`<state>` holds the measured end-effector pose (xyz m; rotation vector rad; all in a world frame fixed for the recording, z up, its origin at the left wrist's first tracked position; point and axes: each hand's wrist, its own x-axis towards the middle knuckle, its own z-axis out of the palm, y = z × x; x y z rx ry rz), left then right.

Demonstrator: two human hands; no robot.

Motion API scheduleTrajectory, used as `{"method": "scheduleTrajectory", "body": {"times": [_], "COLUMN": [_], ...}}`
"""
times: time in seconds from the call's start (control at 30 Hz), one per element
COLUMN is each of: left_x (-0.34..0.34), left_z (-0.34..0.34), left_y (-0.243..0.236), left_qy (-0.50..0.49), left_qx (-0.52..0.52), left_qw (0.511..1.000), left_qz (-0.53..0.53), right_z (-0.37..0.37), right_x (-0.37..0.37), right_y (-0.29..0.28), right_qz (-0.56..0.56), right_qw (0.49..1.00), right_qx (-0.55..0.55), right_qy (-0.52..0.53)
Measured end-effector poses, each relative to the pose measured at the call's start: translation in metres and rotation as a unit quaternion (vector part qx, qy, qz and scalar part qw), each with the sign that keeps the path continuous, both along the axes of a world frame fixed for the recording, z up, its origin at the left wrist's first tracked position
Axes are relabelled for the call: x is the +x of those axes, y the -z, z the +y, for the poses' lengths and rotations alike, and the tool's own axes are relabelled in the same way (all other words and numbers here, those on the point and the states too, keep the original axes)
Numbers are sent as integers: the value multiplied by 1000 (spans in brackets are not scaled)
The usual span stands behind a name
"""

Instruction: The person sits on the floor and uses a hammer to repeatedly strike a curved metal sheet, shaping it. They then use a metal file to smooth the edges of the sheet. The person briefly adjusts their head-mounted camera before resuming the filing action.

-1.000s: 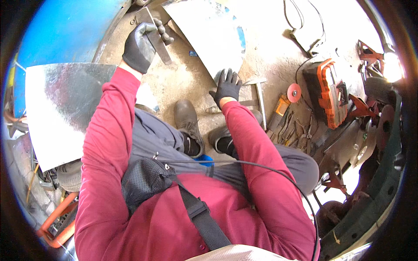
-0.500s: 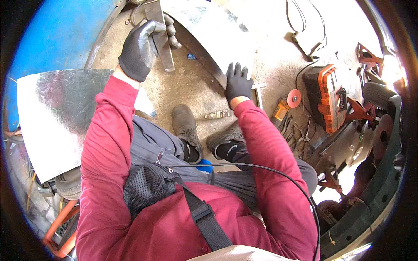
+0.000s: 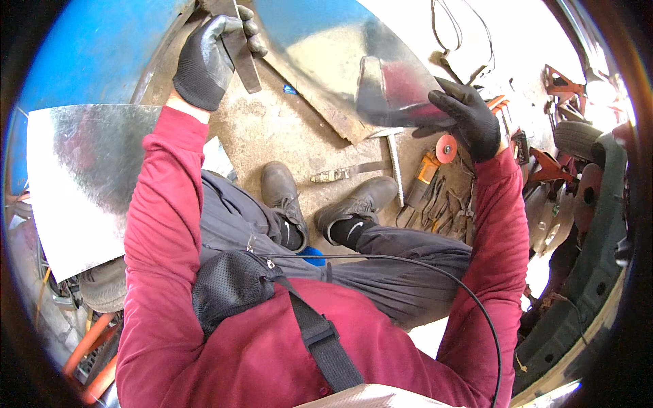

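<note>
Left hand closed around a flat metal bar, far left; right hand pinching the sheet-metal panel's right edge, apparently to steady it raised off the floor.

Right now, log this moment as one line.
left hand: grips flat metal bar | right hand: lifts shiny metal sheet by edge | tools on floor

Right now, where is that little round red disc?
In the head view, the red disc lies on the concrete floor at the person's right, just below the gloved right hand, beside the orange-handled tool and the pliers.
</note>
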<state>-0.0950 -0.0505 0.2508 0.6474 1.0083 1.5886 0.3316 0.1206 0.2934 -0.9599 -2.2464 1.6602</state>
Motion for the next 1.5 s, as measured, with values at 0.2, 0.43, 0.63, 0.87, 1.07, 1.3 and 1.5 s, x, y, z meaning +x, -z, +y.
{"method": "scheduleTrajectory", "body": {"times": [0.2, 0.43, 0.63, 0.87, 1.07, 1.3, 1.5], "left_x": [-3, -3, -6, 11, 14, 14, 20], "left_z": [2, -1, -4, -3, -3, -5, -3], "left_y": [9, 22, 37, 25, 33, 35, 35], "left_qy": [33, 17, 4, 37, 51, 56, 60], "left_qx": [-18, -96, -148, -146, -155, -164, -161], "left_qw": [999, 995, 985, 984, 979, 978, 976], "left_qz": [7, 27, 91, 92, 120, 120, 133], "right_z": [-2, -6, -45, -70, -57, -80, -93], "right_x": [-5, 20, 34, 21, 17, 20, 36], "right_y": [84, 271, 314, 300, 283, 308, 350], "right_qz": [-121, -405, -321, -421, -489, -530, -534], "right_qw": [951, 908, 906, 873, 872, 847, 841], "right_qx": [-257, 84, 154, 142, -26, -24, 12], "right_qy": [124, 70, 228, 200, -11, -39, -87]}}
